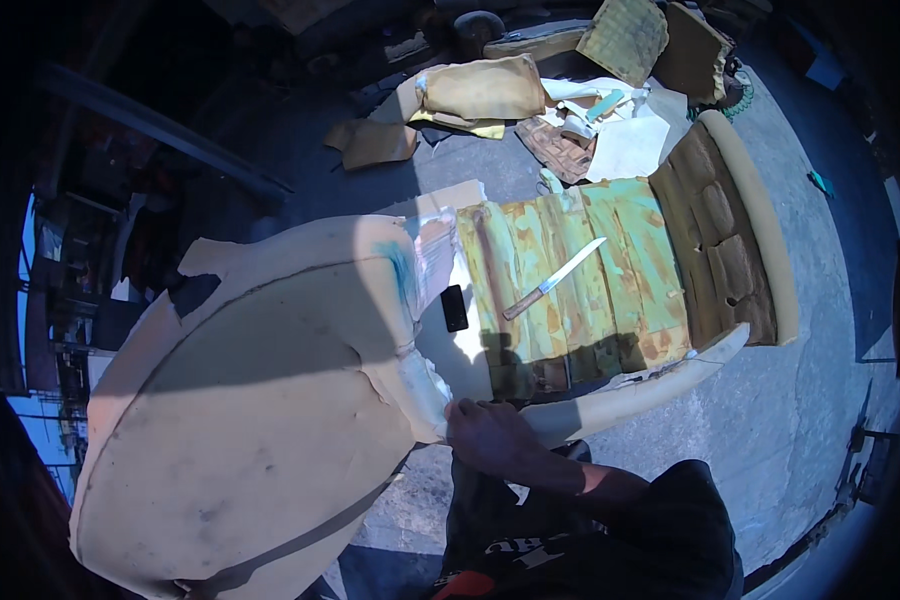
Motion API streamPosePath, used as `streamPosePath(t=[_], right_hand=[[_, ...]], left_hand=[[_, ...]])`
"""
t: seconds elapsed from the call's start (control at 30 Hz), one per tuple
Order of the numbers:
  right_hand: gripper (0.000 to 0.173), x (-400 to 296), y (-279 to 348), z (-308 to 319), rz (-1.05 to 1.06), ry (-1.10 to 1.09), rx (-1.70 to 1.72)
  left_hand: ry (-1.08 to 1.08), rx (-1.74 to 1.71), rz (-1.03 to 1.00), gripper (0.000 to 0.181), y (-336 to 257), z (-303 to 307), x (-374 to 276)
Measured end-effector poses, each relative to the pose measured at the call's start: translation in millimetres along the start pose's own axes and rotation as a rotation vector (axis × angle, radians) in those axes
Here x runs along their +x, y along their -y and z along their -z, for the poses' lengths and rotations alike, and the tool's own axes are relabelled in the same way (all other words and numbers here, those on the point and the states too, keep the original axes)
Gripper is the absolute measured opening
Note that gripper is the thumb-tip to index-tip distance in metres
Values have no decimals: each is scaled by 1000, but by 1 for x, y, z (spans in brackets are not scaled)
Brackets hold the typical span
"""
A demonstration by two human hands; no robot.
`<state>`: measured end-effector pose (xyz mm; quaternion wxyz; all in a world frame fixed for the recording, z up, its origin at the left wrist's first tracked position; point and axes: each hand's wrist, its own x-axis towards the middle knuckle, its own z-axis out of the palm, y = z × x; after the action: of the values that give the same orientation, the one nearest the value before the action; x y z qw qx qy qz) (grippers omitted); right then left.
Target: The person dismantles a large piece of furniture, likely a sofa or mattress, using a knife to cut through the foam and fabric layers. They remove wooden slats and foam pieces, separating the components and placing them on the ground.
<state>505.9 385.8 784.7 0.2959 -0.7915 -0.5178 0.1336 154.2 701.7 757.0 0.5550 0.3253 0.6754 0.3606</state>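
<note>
My right hand (487, 435) is closed on the edge of a large beige foam-padded seat shell (270, 375), where it meets a long padded side edge (607, 412). The shell fills the left side, with a seam line round its rim and a blue-green stain near the top. My left hand is out of view. Beyond the right hand, a knife with a wooden handle (562, 281) lies across a yellow-green, brown-stained foam surface (622, 247). A black phone (454, 307) rests on a white panel (472, 367) to the knife's left.
Curved brown moulded foam (727, 247) with a pale border stands at the right end. Behind lie foam slabs (484, 86), crumpled white sheets (630, 139) and a brown foam scrap (379, 142) on the concrete floor (787, 420). A metal beam (165, 135) crosses the dark upper left.
</note>
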Motion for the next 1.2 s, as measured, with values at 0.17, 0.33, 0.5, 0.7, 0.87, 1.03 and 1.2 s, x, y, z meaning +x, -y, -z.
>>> streamPosePath(t=[0.17, 0.33, 0.5, 0.7, 0.87, 1.03, 1.2], right_hand=[[35, 66, -41, -130, -141, 23, -17], [37, 142, -24, -162, -105, 174, -36], [55, 186, -18, -207, -240, 373, 28], [56, 189, 0, -235, -234, 419, 58], [41, 159, 14, -258, -424, 391, 140], [32, 166, -3, -246, -386, 204, 50], [41, 149, -39, -289, -431, 14, 45]], left_hand=[[-186, -89, 173, 60, 79, 27, 161], [-403, -159, 252, 62, 113, 83, 270], [-361, -403, 189, 65, 78, 93, 353], [169, 639, -746, 38, 7, -217, 200], [1343, 445, -479, 40, 83, -461, 64], [215, 1405, -592, 105, 228, -576, 264], [294, 1266, -486, 77, 299, -570, 376]])
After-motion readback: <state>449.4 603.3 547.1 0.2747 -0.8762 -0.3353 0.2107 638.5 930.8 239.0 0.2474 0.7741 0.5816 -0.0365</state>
